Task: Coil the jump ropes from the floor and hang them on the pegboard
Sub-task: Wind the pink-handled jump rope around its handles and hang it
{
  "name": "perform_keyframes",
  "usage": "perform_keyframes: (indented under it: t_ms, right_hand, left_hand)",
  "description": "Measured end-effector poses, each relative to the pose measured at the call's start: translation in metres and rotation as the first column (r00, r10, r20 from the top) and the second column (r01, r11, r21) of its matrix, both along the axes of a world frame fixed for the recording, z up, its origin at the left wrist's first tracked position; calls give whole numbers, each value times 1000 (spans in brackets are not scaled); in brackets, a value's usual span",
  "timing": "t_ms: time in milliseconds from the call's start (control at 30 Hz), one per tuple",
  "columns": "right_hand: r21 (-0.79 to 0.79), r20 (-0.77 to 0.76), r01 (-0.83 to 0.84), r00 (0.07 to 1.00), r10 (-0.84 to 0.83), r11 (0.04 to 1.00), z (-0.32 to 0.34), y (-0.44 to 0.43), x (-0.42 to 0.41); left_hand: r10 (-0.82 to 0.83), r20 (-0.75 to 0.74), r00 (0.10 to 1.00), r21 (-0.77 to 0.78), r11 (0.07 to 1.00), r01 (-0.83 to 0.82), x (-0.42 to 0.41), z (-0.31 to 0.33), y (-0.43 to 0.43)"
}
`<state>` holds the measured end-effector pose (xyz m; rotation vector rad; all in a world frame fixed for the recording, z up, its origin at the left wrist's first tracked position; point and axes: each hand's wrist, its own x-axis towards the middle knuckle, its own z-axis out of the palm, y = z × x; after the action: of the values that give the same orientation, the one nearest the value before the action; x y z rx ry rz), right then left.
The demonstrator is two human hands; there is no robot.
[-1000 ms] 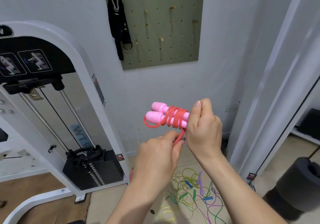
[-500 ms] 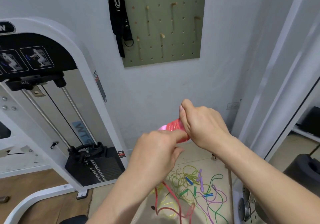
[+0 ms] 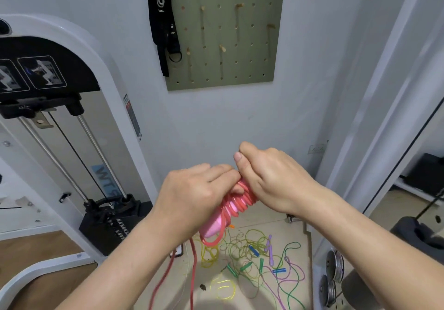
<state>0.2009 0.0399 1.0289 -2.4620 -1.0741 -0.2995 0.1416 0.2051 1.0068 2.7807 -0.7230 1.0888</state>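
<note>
I hold a pink jump rope (image 3: 234, 207) at chest height, its red cord wound in coils round the two pink handles. My left hand (image 3: 194, 194) grips the bundle from the left and above. My right hand (image 3: 269, 177) grips its far end, fingers curled over the coils. A loose stretch of red cord (image 3: 193, 269) hangs down toward the floor. A tangle of green, yellow and purple jump ropes (image 3: 259, 259) lies on the floor below. The green pegboard (image 3: 242, 53) with wooden pegs is on the wall above.
A black strap (image 3: 163, 21) hangs on the pegboard's left side. A white cable weight machine (image 3: 72, 141) with a black weight stack stands at left. Metal weight plates (image 3: 334, 273) and a dark padded roller (image 3: 418, 233) sit at right, beside a white frame.
The handles have tipped from pointing up-left to pointing down toward me. Both hands dropped lower and closed over the bundle. More loose red cord hangs below.
</note>
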Motion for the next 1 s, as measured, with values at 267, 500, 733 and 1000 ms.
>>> perform_keyframes:
  t_ms: [267,500,733,1000]
  right_hand:
    - [294,-237,-223,925,297,929,18,-1,-4]
    - [646,-372,-54,849,376,761,5,10,-9]
    - [699,-442,107,842,310,707,-8,15,-16]
    - [744,-526,255,794,306,617,-14,20,-26]
  left_hand:
    - [-619,-419,664,-820,573,17,12,22,3]
    - [-686,-315,656,-949,205,-240,17,17,-13]
    - [-720,-249,647,-966,141,-215,28,-13,-9]
    - [-740,-175,649,-958,-25,-286,35,-35,-25]
